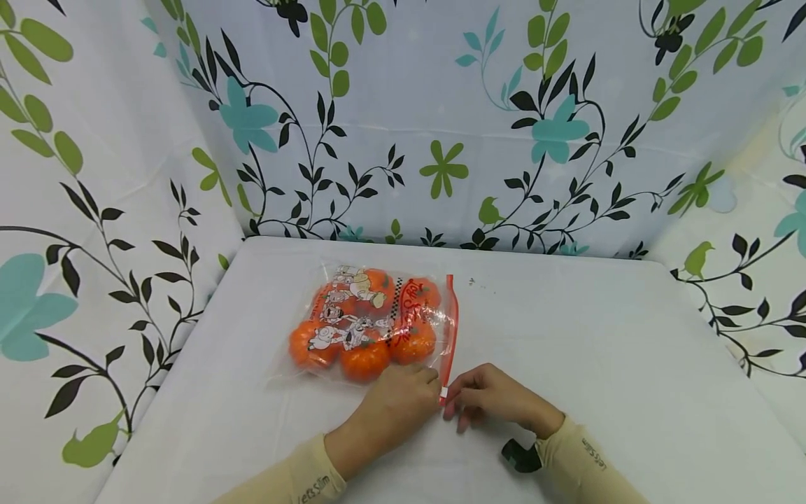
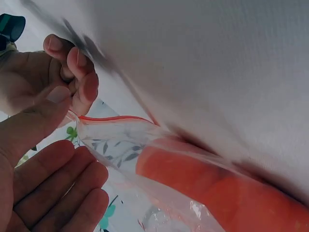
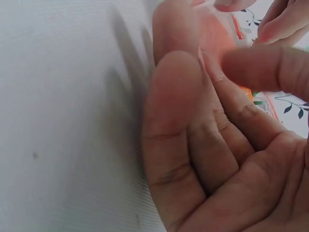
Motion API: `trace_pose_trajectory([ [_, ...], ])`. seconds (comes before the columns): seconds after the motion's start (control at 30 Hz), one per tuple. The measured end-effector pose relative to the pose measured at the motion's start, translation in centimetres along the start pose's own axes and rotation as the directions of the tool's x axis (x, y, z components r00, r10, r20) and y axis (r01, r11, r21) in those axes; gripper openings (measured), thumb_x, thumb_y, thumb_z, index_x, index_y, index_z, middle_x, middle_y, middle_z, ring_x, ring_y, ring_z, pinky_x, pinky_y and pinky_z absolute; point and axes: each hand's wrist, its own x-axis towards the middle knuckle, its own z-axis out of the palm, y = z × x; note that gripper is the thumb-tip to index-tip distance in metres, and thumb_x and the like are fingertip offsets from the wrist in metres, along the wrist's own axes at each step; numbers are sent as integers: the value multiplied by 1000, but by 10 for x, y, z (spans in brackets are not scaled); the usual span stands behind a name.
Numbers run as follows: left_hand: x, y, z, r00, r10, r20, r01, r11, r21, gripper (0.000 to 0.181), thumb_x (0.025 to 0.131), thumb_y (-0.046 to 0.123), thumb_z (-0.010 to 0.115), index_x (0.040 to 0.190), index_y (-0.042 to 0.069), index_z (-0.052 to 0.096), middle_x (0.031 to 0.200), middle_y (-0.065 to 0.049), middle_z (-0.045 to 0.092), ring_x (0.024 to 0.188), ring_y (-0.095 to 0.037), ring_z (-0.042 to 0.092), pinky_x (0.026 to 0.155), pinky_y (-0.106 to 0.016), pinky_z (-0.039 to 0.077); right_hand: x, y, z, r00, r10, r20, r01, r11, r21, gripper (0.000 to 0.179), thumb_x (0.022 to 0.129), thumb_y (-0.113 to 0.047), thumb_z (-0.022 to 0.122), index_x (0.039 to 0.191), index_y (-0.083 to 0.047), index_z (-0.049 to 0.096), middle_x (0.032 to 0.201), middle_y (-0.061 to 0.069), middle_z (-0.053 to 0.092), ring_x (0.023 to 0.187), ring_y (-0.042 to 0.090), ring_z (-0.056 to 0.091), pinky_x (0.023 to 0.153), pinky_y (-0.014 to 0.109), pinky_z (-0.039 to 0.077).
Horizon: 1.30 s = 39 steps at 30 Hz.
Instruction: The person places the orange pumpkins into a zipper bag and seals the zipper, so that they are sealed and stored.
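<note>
A clear zipper bag (image 1: 393,308) with a red closure strip (image 1: 450,329) lies on the table, several orange mandarin-like fruits (image 1: 365,360) inside. White and red cartoon prints cover its top face. My left hand (image 1: 403,402) is at the bag's near right corner. In the left wrist view its thumb (image 2: 43,113) stands apart from its fingers (image 2: 63,183). My right hand (image 1: 494,399) pinches the strip's near end by the white slider (image 1: 443,392). Its thumb (image 3: 265,67) and index finger come close together there; the contact itself is partly hidden.
The white-covered table (image 1: 598,336) spreads around the bag. Leaf-patterned curtains (image 1: 441,126) hang behind it and at both sides. A dark strap piece (image 1: 521,456) sits at my right wrist, and cream sleeves (image 1: 302,476) cover both forearms.
</note>
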Motion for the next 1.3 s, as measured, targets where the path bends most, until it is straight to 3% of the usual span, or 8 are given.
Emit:
trace_pose_trajectory([
  [0.13, -1, 5, 2, 1000, -2, 17, 2, 1000, 28, 9, 85, 23, 80, 92, 17, 78, 82, 4, 70, 75, -11, 64, 56, -27, 46, 0, -1, 2, 1000, -1, -6, 1, 999, 54, 34, 102, -13, 42, 101, 3, 72, 92, 18, 74, 69, 24, 71, 57, 27, 51],
  [0.27, -2, 9, 4, 999, 5, 32, -7, 999, 48, 4, 86, 23, 79, 86, 19, 78, 82, 5, 70, 75, -11, 63, 56, -27, 44, 1, -1, 5, 1000, 5, -11, -4, 995, 100, 39, 104, -21, 42, 99, 3, 73, 92, 22, 74, 69, 23, 72, 56, 27, 51],
  [0.53, -2, 13, 9, 997, 45, 56, -48, 997, 55, 9, 90, 22, 75, 83, 18, 79, 77, 4, 67, 73, -10, 62, 68, -24, 54, 3, 0, 8, 999, 25, -31, -22, 995, 92, 40, 105, -27, 47, 97, 2, 74, 87, 20, 73, 64, 19, 70, 53, 26, 50],
  [0.87, -2, 17, 10, 997, 65, -47, -59, 990, 129, 12, 89, 18, 71, 79, 15, 77, 72, 3, 67, 67, -11, 60, 66, -24, 52, 6, 2, 11, 999, 48, -9, -47, 997, 67, 41, 104, -31, 54, 86, 0, 73, 74, 13, 71, 58, 13, 67, 49, 22, 47],
  [1.07, -2, 20, 9, 996, 56, -74, -44, 989, 143, 14, 89, 22, 72, 78, 14, 77, 68, 3, 66, 62, -11, 59, 61, -25, 50, 5, 3, 12, 999, 37, 18, -39, 994, 101, 37, 103, -28, 53, 87, 0, 71, 71, 6, 69, 57, 12, 66, 49, 22, 47],
  [1.3, -3, 24, 8, 996, 55, -65, -43, 984, 172, 12, 88, 19, 71, 80, 13, 77, 67, 2, 66, 61, -10, 59, 60, -25, 51, 4, 3, 14, 997, 60, 42, -66, 986, 155, 35, 103, -30, 54, 84, -4, 66, 66, 4, 65, 56, 11, 64, 49, 22, 47],
])
